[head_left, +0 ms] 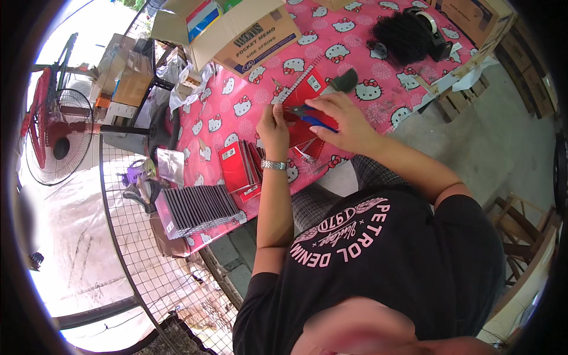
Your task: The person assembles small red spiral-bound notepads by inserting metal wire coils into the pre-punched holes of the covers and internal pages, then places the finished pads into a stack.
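On the pink patterned table cover lies a red spiral notebook, a loose coil of wire sticking out past its far end. My left hand, with a metal-band watch on its wrist, pinches the notebook's left edge near the coil. In my right hand is a pair of blue-handled pliers, the handles spread a little. Their jaws point left and are close to my left fingertips; whether they bite on the wire is too small to tell. More red notebook covers show under and below my hands.
Left of my left forearm are a small pile of red notebooks and a long row of black-spiral notebooks. At the back are an open carton, a heap of black coils and a tape dispenser. A fan stands left.
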Demonstrator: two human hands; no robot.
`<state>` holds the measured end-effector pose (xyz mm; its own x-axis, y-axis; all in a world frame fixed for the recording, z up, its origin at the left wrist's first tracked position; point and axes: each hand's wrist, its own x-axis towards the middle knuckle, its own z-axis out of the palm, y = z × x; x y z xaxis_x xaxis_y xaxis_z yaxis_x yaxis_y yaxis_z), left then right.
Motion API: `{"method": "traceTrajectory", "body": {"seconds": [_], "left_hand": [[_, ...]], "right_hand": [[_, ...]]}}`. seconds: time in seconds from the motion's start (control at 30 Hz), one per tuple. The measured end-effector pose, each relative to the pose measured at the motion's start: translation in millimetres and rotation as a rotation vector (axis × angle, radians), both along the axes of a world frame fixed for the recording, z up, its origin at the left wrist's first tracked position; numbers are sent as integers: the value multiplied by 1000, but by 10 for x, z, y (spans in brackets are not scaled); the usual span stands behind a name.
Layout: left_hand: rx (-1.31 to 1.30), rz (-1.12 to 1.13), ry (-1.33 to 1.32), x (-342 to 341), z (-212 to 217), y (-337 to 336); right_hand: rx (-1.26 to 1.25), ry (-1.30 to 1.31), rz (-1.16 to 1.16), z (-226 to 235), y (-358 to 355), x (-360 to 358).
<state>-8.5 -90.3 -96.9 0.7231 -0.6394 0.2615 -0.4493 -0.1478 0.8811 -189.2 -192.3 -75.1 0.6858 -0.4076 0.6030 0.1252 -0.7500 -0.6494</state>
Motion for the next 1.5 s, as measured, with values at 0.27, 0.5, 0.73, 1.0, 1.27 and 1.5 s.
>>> {"method": "traceTrajectory", "body": {"seconds": [0.27, 0.5, 0.73, 1.0, 1.27, 1.5], "left_hand": [[18, 25, -284, 16, -13, 30], [-150, 57, -241, 143, -276, 93], [-104, 105, -621, 131, 469, 417], [822, 116, -841, 773, 1091, 989], [552, 351, -829, 699, 289, 878], [275, -384, -828, -502, 301, 193]], "right_hand": [[-200, 75, -95, 55, 104, 176], [393, 384, 168, 169, 92, 245], [460, 54, 145, -115, -134, 65], [-174, 670, -124, -1236, -792, -493], [-321, 587, -765, -1336, -2189, -289], [-520, 817, -730, -1484, -2605, -354]]}}
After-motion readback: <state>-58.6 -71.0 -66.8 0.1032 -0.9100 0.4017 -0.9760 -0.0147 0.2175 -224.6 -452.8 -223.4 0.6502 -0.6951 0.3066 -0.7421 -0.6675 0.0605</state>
